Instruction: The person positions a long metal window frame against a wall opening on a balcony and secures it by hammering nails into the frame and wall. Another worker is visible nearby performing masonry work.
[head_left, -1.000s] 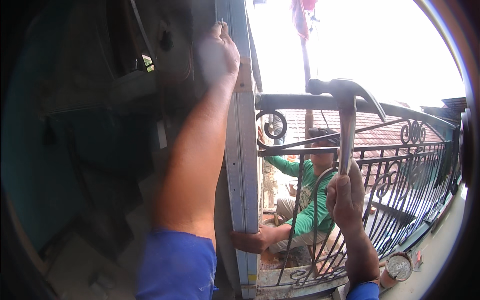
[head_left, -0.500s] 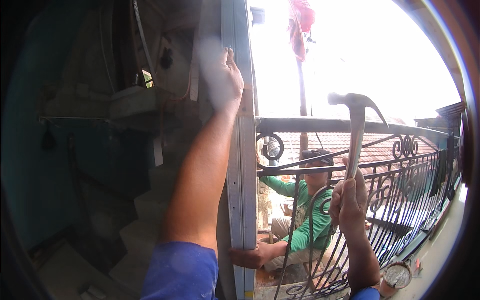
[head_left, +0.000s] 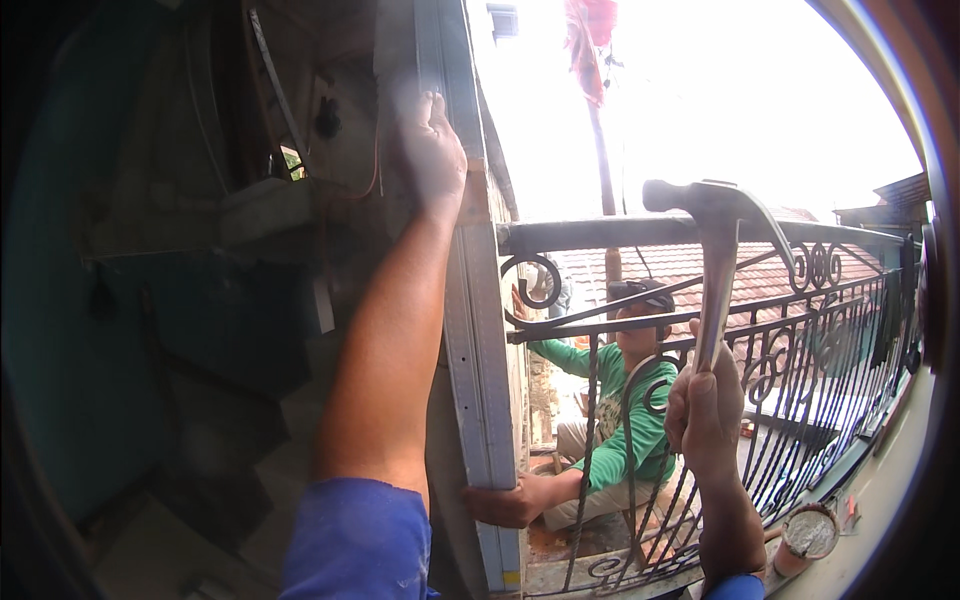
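My left hand is raised against a tall blue-grey post, thumb and fingers pinched together at its face. What they hold, if anything, is too small and blurred to make out. In my right hand is a claw hammer, gripped by its handle. Its head points up, with the striking face to the left and the claw curving right. The hammer is held apart from the post, in front of the railing. Lower down, a co-worker's hand grips the same post.
A black wrought-iron railing runs from the post to the right. Behind it crouches a person in a green shirt and cap. A bucket of greyish material stands at the lower right. Dark steps lie to the left; tiled roofs are beyond.
The whole view has shifted a little, and the post now leans more in the picture. The hammer appears slightly larger, its head a little to the left. Both grips look the same.
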